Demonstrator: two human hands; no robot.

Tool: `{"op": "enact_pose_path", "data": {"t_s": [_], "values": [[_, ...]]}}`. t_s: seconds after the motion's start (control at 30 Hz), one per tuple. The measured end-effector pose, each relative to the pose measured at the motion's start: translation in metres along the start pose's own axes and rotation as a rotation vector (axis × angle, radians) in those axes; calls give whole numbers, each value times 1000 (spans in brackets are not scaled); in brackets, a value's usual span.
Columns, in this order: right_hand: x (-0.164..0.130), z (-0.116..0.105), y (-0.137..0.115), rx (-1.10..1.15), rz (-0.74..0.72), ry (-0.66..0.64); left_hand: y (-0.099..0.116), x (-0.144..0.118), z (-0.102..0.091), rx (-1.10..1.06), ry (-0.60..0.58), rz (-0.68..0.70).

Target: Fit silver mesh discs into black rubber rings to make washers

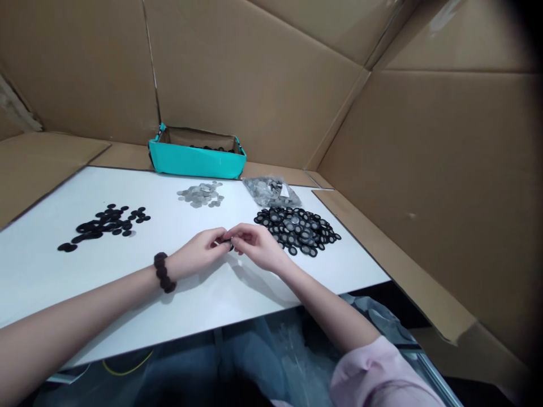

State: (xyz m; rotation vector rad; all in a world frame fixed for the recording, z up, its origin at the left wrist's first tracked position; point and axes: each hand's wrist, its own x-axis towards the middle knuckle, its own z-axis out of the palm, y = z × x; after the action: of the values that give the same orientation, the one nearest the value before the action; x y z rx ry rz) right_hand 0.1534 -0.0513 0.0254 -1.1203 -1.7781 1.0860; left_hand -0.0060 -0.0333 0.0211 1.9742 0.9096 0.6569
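Just above the white board, my left hand (pixel 206 249) and my right hand (pixel 255 244) meet, fingertips together. Both are closed on one small black disc (pixel 228 242), mostly covered by the fingers. Close to my right hand lies a heap of black rings with grey centres (pixel 299 229). Beyond my hands is a loose pile of thin silvery-grey discs (pixel 201 195). Off to the left, plain black discs (pixel 108 221) are scattered in a cluster. A dark bracelet (pixel 163 272) circles my left wrist.
A turquoise box (pixel 197 159) holding dark pieces stands at the back. Right of it lies a clear plastic bag (pixel 271 191) of grey and dark pieces. Cardboard walls (pixel 263 73) rise behind and on the right. The white board's front edge (pixel 190 333) runs near my lap.
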Motion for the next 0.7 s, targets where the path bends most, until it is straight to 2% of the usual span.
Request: {"op": "enact_pose_path", "data": {"t_s": [0.03,0.1,0.2,0.3,0.37,0.43,0.5,0.6,0.7], "values": [[0,-7,-3,-61,18,-51,-1,0,1,-9,-14,-3],[-2,-25,-10,-215,13,-52,-2,-1,2,19,56,3],[-12,-65,-11,-479,-1,147,-3,-4,2,233,214,103],[-22,-107,8,-712,112,309,-3,-9,2,585,256,273],[-26,-126,28,-832,210,369,-3,-11,5,788,271,398],[-25,-137,44,-977,314,348,-5,-13,10,910,278,511],[-20,-140,48,-1112,337,336,-9,-13,15,950,239,557],[0,-138,30,-1155,217,390,-14,-13,19,967,118,499],[41,-134,-1,-1136,33,407,-15,-13,17,1038,43,434]]}}
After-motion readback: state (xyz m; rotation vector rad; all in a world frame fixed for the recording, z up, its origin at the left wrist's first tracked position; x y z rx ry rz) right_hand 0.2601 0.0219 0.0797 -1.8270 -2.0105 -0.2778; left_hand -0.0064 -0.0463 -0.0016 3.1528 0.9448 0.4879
